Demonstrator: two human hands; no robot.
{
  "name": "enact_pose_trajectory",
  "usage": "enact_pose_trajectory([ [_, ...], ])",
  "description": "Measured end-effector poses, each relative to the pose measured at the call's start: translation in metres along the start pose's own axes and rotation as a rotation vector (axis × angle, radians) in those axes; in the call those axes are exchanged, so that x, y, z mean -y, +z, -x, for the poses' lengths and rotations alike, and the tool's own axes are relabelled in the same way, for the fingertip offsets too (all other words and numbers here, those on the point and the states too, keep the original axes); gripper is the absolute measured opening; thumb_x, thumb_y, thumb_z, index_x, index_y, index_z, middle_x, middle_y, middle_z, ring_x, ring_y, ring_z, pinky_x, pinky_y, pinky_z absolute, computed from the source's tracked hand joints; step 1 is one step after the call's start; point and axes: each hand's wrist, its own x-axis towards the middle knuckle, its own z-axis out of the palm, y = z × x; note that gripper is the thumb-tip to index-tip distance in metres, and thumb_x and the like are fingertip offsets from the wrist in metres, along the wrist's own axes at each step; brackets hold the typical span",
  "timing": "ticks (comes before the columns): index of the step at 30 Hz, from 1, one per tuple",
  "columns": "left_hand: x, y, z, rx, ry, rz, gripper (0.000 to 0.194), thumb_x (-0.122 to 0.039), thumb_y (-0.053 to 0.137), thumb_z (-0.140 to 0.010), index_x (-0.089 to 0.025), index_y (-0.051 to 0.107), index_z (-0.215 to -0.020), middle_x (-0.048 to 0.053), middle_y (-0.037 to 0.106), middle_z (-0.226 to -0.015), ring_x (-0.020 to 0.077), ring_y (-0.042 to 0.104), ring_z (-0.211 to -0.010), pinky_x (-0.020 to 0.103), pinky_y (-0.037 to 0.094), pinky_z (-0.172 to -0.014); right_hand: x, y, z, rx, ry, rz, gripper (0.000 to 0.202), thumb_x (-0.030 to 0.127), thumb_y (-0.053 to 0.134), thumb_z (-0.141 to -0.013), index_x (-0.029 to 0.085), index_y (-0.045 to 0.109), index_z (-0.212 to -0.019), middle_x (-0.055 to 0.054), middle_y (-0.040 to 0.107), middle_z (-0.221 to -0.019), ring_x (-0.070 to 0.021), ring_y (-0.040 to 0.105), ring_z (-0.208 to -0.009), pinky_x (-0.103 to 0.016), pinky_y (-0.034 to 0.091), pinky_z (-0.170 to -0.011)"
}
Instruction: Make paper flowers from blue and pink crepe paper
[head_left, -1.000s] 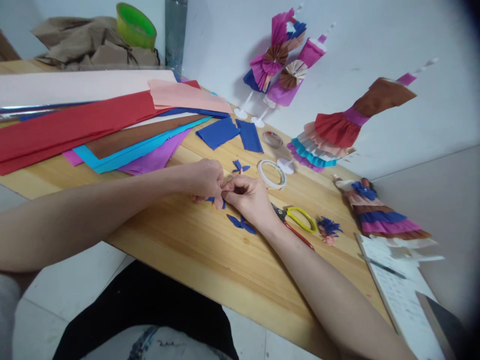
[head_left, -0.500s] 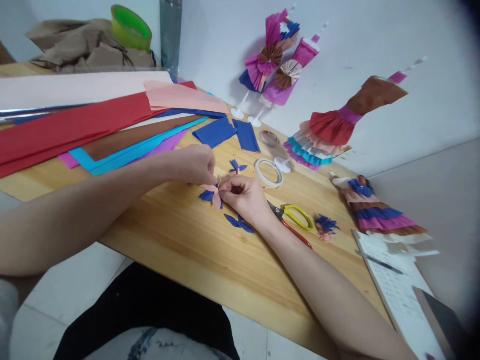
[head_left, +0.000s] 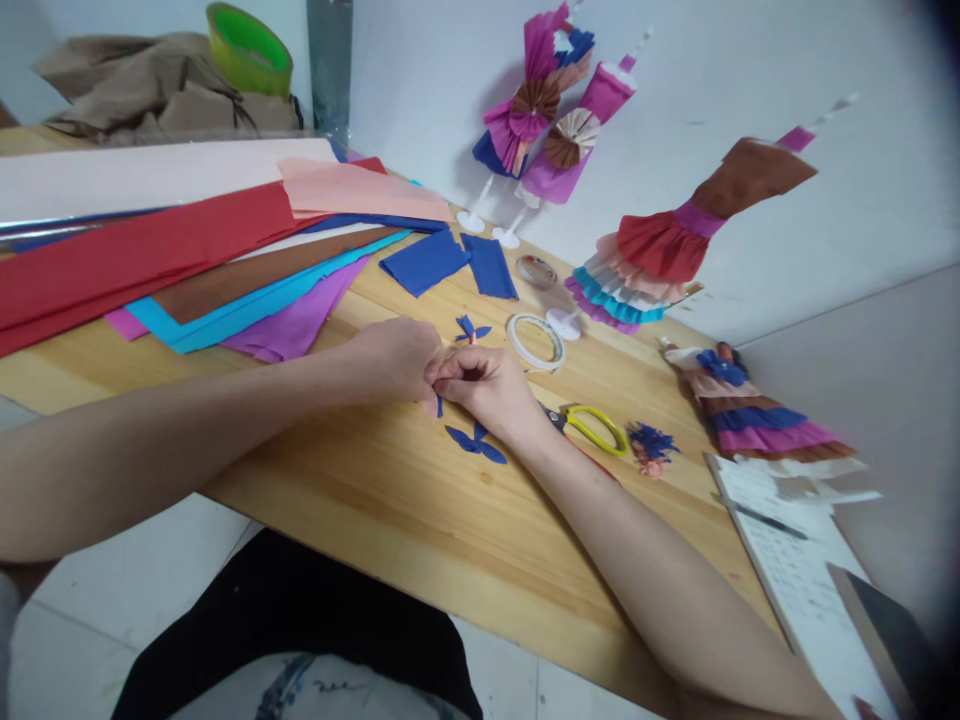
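Observation:
My left hand (head_left: 401, 358) and my right hand (head_left: 484, 385) meet over the wooden table, fingertips pinched together on a small pink and blue paper flower (head_left: 439, 405). Most of the flower is hidden behind my fingers; only bits of petal show below them. Just under my right hand lies a blue paper petal piece (head_left: 477, 443), and another blue piece (head_left: 472, 328) lies beyond my hands. Yellow-handled scissors (head_left: 596, 430) rest by my right wrist, partly covered.
Folded crepe paper (head_left: 150, 245) is spread at the left. Blue rectangles (head_left: 424, 263), a white tape roll (head_left: 535, 342) and a clear roll (head_left: 536, 270) lie behind. Paper-dressed forms (head_left: 675, 235) stand at the back. Fringed scraps (head_left: 651, 447) and a notebook (head_left: 787, 560) are at right.
My left hand has come down and closer to my right, now covering most of the flower that showed before. The right hand has barely moved, and the view has shifted slightly.

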Motion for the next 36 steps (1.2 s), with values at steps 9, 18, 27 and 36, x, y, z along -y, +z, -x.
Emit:
enact_pose_trajectory([
  [9,0.015,0.002,-0.008,0.0,0.046,0.09,0.01,-0.024,0.071,-0.061,-0.015,0.066,-0.061,0.0,0.063,-0.059,0.0131,0.052,-0.058,0.025,0.033,-0.054,0.0,0.0,-0.001,0.011,0.057,-0.031,0.006,0.016,0.064,-0.066,0.016,0.069,-0.063,-0.001,0.067,-0.059,-0.0117,0.056,-0.051,-0.028,0.048,-0.06],
  [18,0.021,-0.002,-0.008,0.024,0.1,0.111,0.009,-0.02,0.059,-0.065,-0.015,0.066,-0.06,0.001,0.062,-0.057,0.0113,0.05,-0.055,0.022,0.032,-0.05,-0.001,0.0,0.0,0.006,0.028,-0.068,0.017,0.01,0.057,-0.064,0.016,0.072,-0.069,-0.004,0.074,-0.072,-0.0134,0.063,-0.063,-0.025,0.048,-0.06],
  [27,0.018,-0.006,-0.006,-0.048,0.059,0.206,0.007,-0.016,0.06,-0.063,-0.016,0.066,-0.065,-0.002,0.06,-0.055,0.0103,0.053,-0.053,0.021,0.033,-0.051,-0.004,-0.001,0.0,0.021,0.018,0.032,0.013,0.013,0.058,-0.065,0.015,0.07,-0.071,-0.001,0.066,-0.062,-0.0108,0.054,-0.053,-0.023,0.04,-0.052],
  [36,0.008,-0.007,-0.004,-0.111,0.258,0.041,0.019,-0.004,0.057,-0.071,-0.015,0.072,-0.071,0.0,0.066,-0.065,0.0105,0.052,-0.059,0.023,0.031,-0.059,0.004,-0.001,0.0,-0.017,0.001,0.15,0.007,0.014,0.06,-0.063,0.018,0.056,-0.059,0.003,0.053,-0.055,-0.0094,0.045,-0.052,-0.023,0.033,-0.05],
])
